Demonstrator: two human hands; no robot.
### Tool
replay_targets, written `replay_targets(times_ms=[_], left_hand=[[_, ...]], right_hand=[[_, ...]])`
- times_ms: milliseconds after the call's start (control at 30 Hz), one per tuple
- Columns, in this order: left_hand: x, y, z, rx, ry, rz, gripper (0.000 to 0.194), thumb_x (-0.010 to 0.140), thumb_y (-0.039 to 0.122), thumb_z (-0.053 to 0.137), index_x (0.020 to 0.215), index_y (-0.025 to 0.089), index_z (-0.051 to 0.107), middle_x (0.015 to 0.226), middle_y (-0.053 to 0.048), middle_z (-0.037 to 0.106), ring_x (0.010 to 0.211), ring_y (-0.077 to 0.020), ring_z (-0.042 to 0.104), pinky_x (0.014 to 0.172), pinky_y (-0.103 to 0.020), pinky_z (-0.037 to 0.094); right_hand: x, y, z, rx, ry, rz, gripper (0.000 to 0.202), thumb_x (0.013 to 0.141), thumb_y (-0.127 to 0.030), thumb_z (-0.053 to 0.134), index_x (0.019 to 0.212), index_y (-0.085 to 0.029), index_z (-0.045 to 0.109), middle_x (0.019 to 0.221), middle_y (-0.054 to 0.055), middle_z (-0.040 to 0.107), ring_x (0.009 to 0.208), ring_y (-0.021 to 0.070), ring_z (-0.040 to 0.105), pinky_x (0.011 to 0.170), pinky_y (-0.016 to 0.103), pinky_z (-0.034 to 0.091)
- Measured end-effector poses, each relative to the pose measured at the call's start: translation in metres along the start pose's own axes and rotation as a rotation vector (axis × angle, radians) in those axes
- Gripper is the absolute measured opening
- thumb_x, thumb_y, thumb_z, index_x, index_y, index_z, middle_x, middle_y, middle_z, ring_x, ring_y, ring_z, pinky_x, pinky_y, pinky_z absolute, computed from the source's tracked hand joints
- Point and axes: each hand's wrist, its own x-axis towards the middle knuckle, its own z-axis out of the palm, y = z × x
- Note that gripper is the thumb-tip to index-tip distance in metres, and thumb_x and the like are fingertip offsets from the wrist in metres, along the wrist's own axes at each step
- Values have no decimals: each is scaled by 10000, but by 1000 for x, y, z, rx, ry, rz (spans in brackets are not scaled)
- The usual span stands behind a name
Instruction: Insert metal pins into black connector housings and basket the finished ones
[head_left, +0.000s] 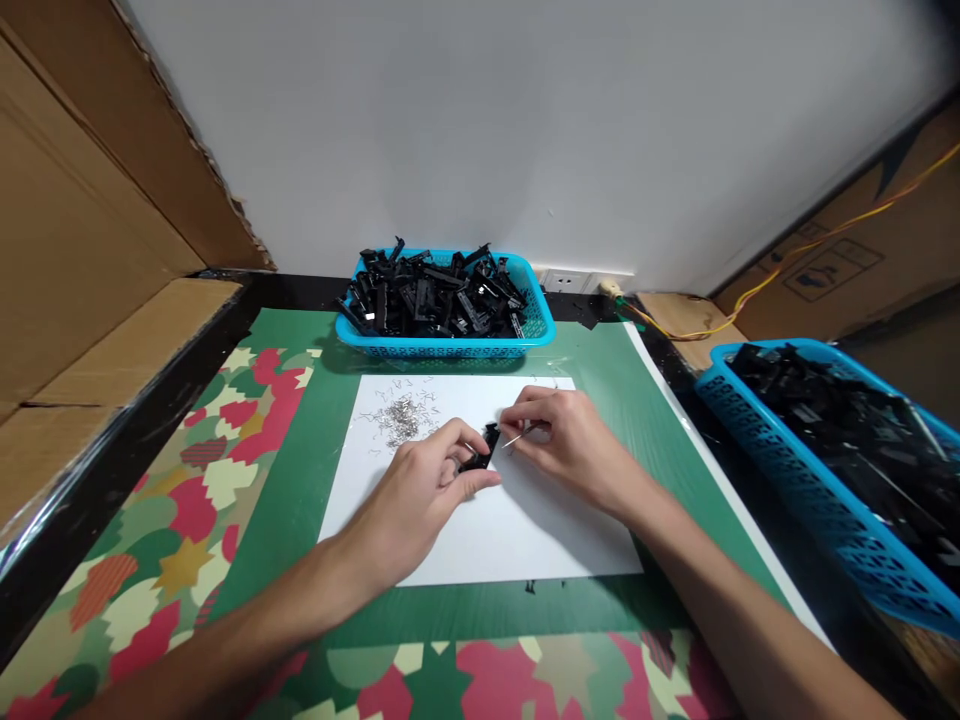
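Note:
My left hand [435, 475] is closed round a small black plastic part [480, 455], holding it between thumb and fingers over a white sheet [480, 545]. Close by on the right, my right hand [566, 435] pinches a thin silvery metal tool [517, 438]. Its tip points left toward the black part; whether the two touch I cannot tell. Left of the hands, a loose pile of tiny bent metal wire pieces [405, 415] lies spread on the sheet.
Behind the sheet stands a blue basket [442, 347] heaped with black plastic parts. Another blue basket [817, 490] of black parts is at the right. Cardboard [67, 200] rises on the left. A yellow cable [750, 295] runs from a wall socket [566, 281]. Tiny black bits [531, 587] lie in front.

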Motion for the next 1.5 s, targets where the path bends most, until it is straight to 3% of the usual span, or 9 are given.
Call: replay_targets(times_ms=[233, 767, 900, 1067, 1167, 1333, 1400, 1500], left_hand=[[1, -3, 0, 23, 7, 16, 243, 976, 432, 713, 1069, 218, 646, 699, 61, 431, 654, -136, 459, 629, -289, 406], [1, -3, -1, 6, 24, 35, 218, 980, 416, 692, 1055, 213, 668, 710, 32, 523, 684, -162, 552, 631, -283, 455], [0, -4, 0, -12, 27, 37, 230, 965, 424, 713, 1050, 216, 666, 701, 37, 519, 667, -160, 546, 635, -288, 469], [1, -3, -1, -3, 18, 17, 224, 975, 432, 703, 1049, 228, 649, 763, 25, 547, 714, -163, 552, 682, -301, 483], [2, -1, -1, -29, 4, 19, 224, 986, 401, 686, 1135, 247, 619, 806, 30, 558, 711, -153, 552, 698, -302, 480], [3, 2, -2, -129, 0, -24, 441, 953, 353, 720, 1357, 263, 569, 841, 42, 532, 699, -138, 550, 716, -305, 479], [4, 1, -2, -181, -11, -61, 498, 918, 350, 757, 1377, 243, 595, 864, 36, 524, 704, -132, 547, 718, -305, 481], [5, -1, -3, -226, -31, -101, 534, 872, 348, 803, 1364, 207, 650, 871, 35, 501, 692, -117, 517, 700, -295, 476]], right_hand=[[-1, 2, 8, -58, 31, -40, 253, 967, -107, 619, 806, -186, 796, 821, 29, 634, 685, 136, 544, 670, 303, 396], [-2, 5, 14, -94, 34, -63, 280, 938, -63, 583, 721, -181, 715, 822, 33, 606, 668, 137, 515, 659, 313, 395], [-3, 3, 11, -92, 8, -56, 290, 975, -98, 574, 777, -189, 764, 831, 44, 635, 675, 149, 553, 671, 320, 414], [-3, -2, -5, -37, -40, -5, 237, 1010, -163, 587, 978, -220, 815, 945, 67, 730, 800, 193, 666, 734, 317, 477], [-3, -1, -14, -26, 25, 25, 266, 1059, -196, 527, 1094, -214, 789, 1014, 82, 747, 855, 212, 684, 756, 329, 495], [-3, 7, -13, -69, 209, -37, 252, 1083, -262, 536, 1096, -224, 785, 1121, 100, 754, 991, 256, 711, 868, 399, 533], [-3, 7, -9, -38, 285, -20, 217, 1065, -271, 582, 1023, -223, 790, 1091, 91, 768, 948, 249, 728, 862, 407, 553], [-1, 5, 1, 192, 342, 71, 205, 1052, -317, 615, 957, -206, 757, 961, 77, 787, 854, 226, 756, 826, 396, 603]])
